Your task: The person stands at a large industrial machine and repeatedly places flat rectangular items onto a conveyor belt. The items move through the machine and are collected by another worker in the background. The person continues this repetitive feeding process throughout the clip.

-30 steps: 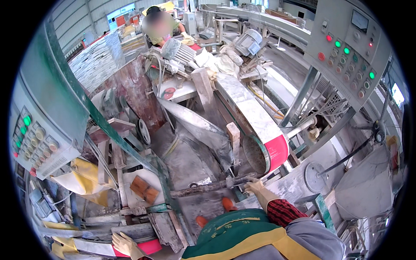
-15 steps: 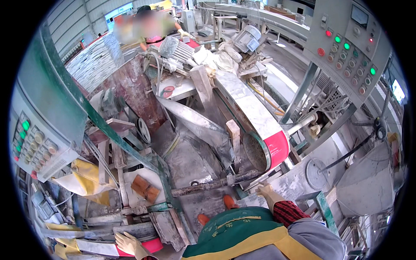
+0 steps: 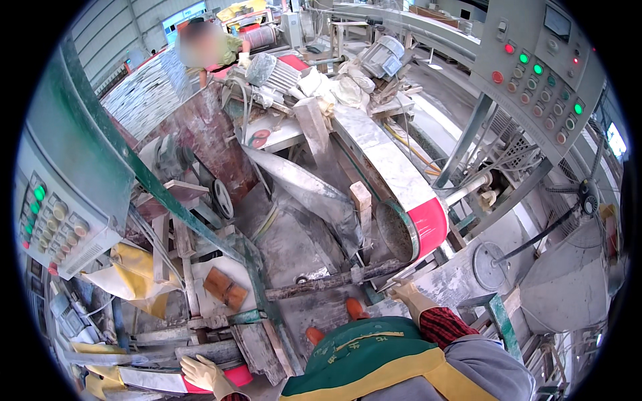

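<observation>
Pale dust coats much of a workshop with ribbed grey walls. Low on the left, a long white-and-red machine cover lies under the cream-gloved left hand, its fingers spread. Cream-gloved right hand reaches out over a pale, dust-smeared ledge, fingers extended — I cannot tell whether they grip anything. Just beyond it, a larger white housing with a rounded red end is hollow underneath. Farther right stands an angular grey hopper, contents hidden. Two closed grey control cabinets — one left, one right — carry lit green buttons.
</observation>
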Available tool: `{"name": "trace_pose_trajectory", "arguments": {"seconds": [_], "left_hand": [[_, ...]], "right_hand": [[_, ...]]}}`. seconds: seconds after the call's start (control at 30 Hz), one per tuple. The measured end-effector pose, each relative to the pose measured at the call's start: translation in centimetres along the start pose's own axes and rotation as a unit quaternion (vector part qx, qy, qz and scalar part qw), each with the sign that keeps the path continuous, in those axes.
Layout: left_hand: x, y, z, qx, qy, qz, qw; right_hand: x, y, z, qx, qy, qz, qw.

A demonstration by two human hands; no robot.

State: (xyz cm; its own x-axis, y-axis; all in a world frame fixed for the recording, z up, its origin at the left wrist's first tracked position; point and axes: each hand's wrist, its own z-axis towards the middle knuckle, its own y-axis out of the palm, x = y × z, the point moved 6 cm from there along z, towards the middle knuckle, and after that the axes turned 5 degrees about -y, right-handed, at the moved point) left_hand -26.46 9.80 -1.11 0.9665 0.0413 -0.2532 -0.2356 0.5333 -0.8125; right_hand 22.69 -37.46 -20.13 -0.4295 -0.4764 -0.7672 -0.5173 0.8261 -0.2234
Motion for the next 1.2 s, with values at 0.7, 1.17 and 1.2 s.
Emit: {"name": "trace_pose_trajectory", "arguments": {"seconds": [0.7, 1.17, 1.2], "left_hand": [[1.6, -1.9, -1.7, -0.040, -0.029, -0.004, 0.999], [-2.0, -1.2, 3.6, -0.057, -0.076, -0.021, 0.995], [-2.8, -1.6, 4.7, -0.127, -0.133, -0.020, 0.983]], "right_hand": [[0.9, 0.5, 1.0, -0.027, -0.020, -0.134, 0.990], [-0.4, -0.7, -0.2, -0.026, -0.012, -0.153, 0.988], [-0.1, -1.2, 0.3, -0.018, -0.018, -0.163, 0.986]]}}
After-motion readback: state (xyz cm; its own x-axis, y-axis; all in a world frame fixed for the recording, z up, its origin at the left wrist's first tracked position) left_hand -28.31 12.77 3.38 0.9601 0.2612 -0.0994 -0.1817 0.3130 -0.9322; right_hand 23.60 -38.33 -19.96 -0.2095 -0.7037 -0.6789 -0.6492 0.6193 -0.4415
